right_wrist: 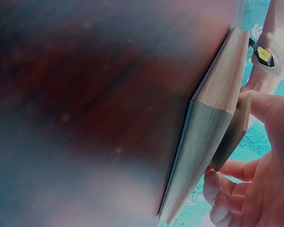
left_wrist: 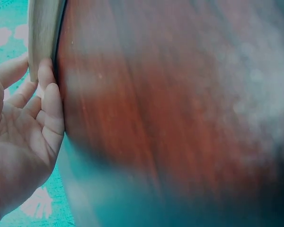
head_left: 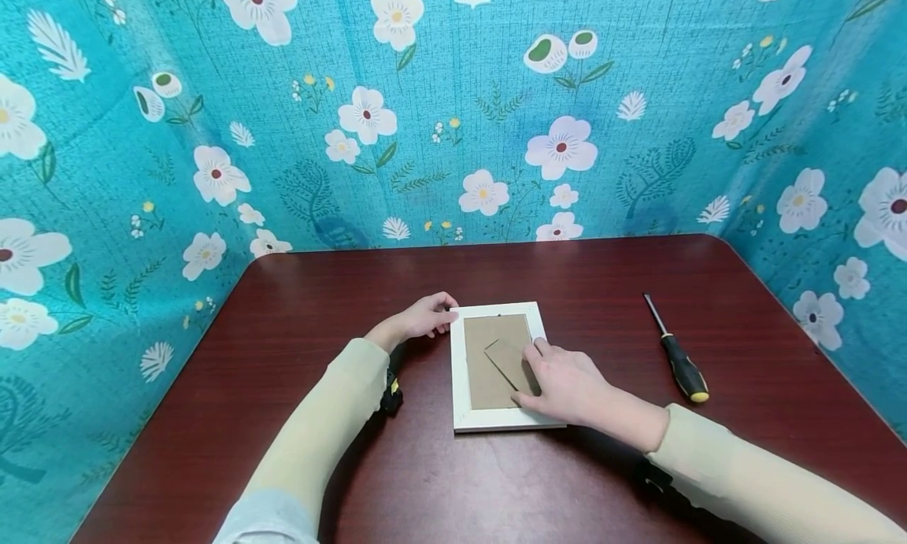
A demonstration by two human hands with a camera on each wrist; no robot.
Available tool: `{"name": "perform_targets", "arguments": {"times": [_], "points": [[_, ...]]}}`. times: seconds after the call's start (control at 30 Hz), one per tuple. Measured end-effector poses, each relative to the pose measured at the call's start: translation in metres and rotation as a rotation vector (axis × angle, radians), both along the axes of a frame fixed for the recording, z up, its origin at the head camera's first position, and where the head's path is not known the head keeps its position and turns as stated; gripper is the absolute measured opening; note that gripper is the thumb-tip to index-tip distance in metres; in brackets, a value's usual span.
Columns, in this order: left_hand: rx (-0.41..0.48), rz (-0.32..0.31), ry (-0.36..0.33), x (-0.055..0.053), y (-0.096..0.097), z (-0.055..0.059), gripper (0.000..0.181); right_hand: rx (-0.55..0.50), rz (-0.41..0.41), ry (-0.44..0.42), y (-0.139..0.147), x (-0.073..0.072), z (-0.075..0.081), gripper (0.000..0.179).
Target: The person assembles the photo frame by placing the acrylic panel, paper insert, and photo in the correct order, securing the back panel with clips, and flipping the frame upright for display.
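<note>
A white picture frame (head_left: 461,363) lies back side up on the table, its brown backing board (head_left: 489,394) showing in the head view. My left hand (head_left: 427,316) holds the frame's far left corner; in the left wrist view the thumb and fingers stand on either side of the frame's corner (left_wrist: 42,33). Over the backing board, my right hand (head_left: 567,383) grips a small flat brown flap (head_left: 506,359) by its edges. From the right wrist, this flap (right_wrist: 233,137) shows standing out from the back of the frame, between thumb and fingers.
A screwdriver (head_left: 680,359) with a black and yellow handle lies on the dark red table (head_left: 333,292) to the right. Behind the table hangs a blue flowered cloth (head_left: 439,150). A dark strap with a yellow-marked device (head_left: 391,390) is on the left wrist.
</note>
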State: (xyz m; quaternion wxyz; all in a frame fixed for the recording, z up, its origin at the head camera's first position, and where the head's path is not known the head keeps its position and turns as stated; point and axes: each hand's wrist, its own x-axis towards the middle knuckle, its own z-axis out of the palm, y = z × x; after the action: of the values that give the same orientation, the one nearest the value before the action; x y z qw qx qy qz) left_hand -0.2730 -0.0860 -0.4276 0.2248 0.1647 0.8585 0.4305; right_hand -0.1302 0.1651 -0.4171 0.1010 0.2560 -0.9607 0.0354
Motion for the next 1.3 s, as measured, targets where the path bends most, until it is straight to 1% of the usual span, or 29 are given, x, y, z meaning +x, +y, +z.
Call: {"name": "perform_targets", "arguments": {"times": [0.07,0.13,0.27,0.37,0.5,0.7,0.83,1.03,1.17,1.3], "points": [[-0.013,0.004,0.006,0.0,0.001,0.0,0.02,0.005,-0.004,-0.006,0.0,0.0,0.0,0.054],[-0.045,0.009,0.028,0.0,0.004,0.0,0.026,0.011,-0.008,-0.017,-0.001,-0.001,0.0,0.055],[-0.16,0.04,0.085,0.002,0.01,-0.001,0.041,0.021,-0.011,-0.033,-0.002,-0.001,0.001,0.055],[-0.212,0.062,0.1,0.006,0.014,0.0,0.05,0.024,-0.006,-0.028,-0.003,-0.001,0.002,0.055],[-0.221,0.069,0.099,0.009,0.015,0.001,0.054,0.03,-0.004,-0.027,-0.004,0.0,0.003,0.056],[-0.247,0.047,0.128,0.011,0.015,0.002,0.052,0.032,-0.015,-0.042,-0.004,0.001,0.006,0.056],[-0.258,0.03,0.136,0.011,0.016,0.002,0.052,0.001,-0.023,-0.045,-0.001,0.003,0.01,0.055],[-0.258,0.02,0.136,0.011,0.016,0.002,0.052,-0.053,-0.027,-0.061,0.008,0.002,0.012,0.05],[-0.264,0.016,0.138,0.01,0.015,0.002,0.053,-0.09,-0.052,-0.061,0.02,0.0,0.016,0.052],[-0.271,0.014,0.136,0.01,0.015,0.002,0.053,-0.135,-0.11,-0.08,0.035,-0.003,0.024,0.051]]}}
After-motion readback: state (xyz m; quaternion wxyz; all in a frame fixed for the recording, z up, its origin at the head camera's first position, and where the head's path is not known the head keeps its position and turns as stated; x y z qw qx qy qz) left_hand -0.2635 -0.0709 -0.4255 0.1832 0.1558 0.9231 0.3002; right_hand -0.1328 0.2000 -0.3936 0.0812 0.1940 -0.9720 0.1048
